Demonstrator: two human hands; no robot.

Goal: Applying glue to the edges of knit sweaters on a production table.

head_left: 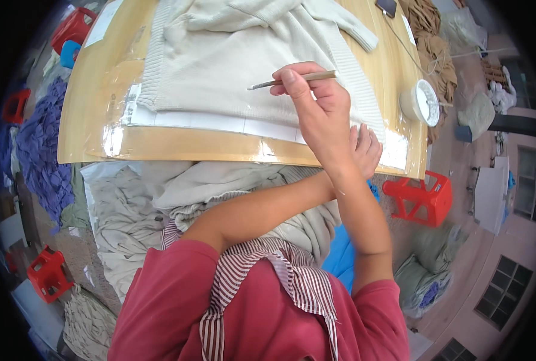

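Observation:
A cream knitted sweater (pixel 220 78) is spread on the yellowish wooden table, its ribbed hem at the left and a sleeve at the far right. Above it, my right hand (pixel 325 102) pinches a slim pen-like tool (pixel 313 76) with a brown shaft and a whitish tip. The tip points left, over the sweater's body; whether it touches the knit I cannot tell. My left arm crosses under my right wrist. Partly hidden there, my left hand (pixel 367 150) lies with fingers stretched out on the sweater's near right edge, next to a white sheet.
A white cup (pixel 420 102) with white contents stands at the table's right. A phone (pixel 387 7) with a cable lies at the far right. Cream knits (pixel 220 186) are heaped between me and the table (pixel 93 120). A red stool (pixel 421 197) stands right; purple garments (pixel 44 144) are piled left.

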